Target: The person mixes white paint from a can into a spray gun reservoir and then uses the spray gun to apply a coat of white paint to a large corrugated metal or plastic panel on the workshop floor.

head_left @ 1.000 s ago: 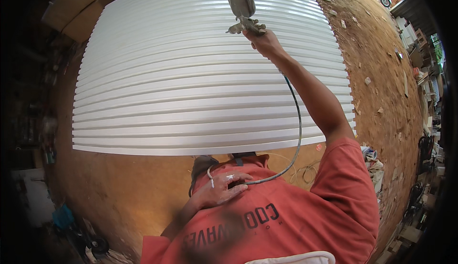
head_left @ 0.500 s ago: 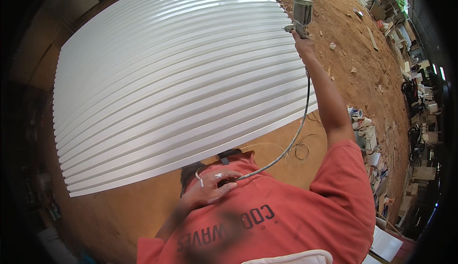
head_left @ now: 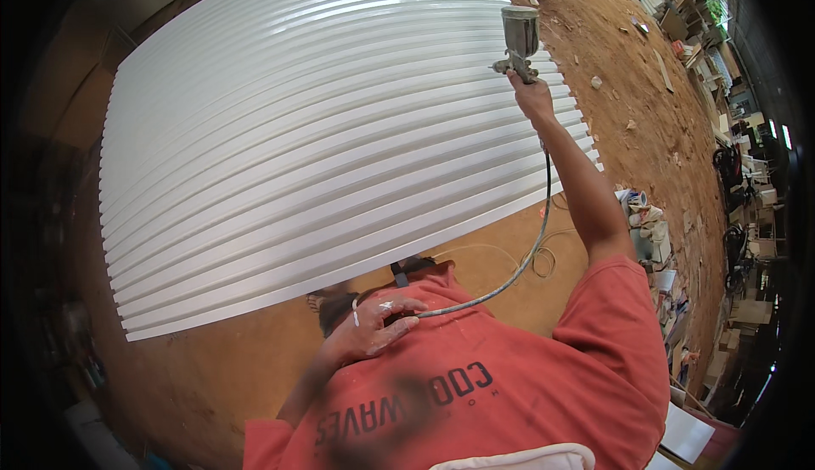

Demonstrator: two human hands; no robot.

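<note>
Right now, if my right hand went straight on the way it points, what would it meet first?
Probably the white ridged panel, beyond the grey metal spray gun in your right hand; depth is unclear.

pale scraps (head_left: 596,83) on brown ground (head_left: 613,126); white panel (head_left: 686,433) lower right

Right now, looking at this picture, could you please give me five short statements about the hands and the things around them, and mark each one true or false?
1. The right hand holds a spray gun. True.
2. The left hand grips the spray gun too. False: it holds the hose in front of the red shirt.
3. The hose curves from below the right hand to the left hand. True.
4. The ridged panel is brown. False: it is white.
5. In this view, the spray gun appears near the panel's right edge. True.
</note>
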